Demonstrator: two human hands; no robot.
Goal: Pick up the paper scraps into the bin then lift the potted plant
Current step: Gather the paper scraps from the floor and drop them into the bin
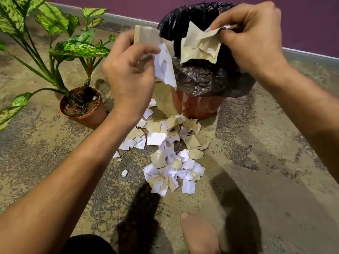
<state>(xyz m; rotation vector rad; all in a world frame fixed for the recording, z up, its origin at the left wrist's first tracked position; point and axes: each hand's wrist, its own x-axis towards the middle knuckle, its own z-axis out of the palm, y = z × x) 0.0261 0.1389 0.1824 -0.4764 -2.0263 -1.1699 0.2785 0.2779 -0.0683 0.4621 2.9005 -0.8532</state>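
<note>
A heap of white and beige paper scraps [170,154] lies on the floor in front of the bin [198,105], a reddish tub lined with a black bag [201,77]. My left hand [128,74] is raised beside the bin's left rim, pinching a few white and beige scraps [163,65]. My right hand [251,37] is over the bin's opening, gripping a bunch of beige scraps [200,46] that hang down. The potted plant [84,105], with green mottled leaves in a brown pot, stands left of the bin.
The floor is mottled concrete, with a purple wall [311,24] and a pale skirting strip behind the bin. My bare foot [200,235] rests on the floor at the bottom middle. A few stray scraps [124,173] lie left of the heap.
</note>
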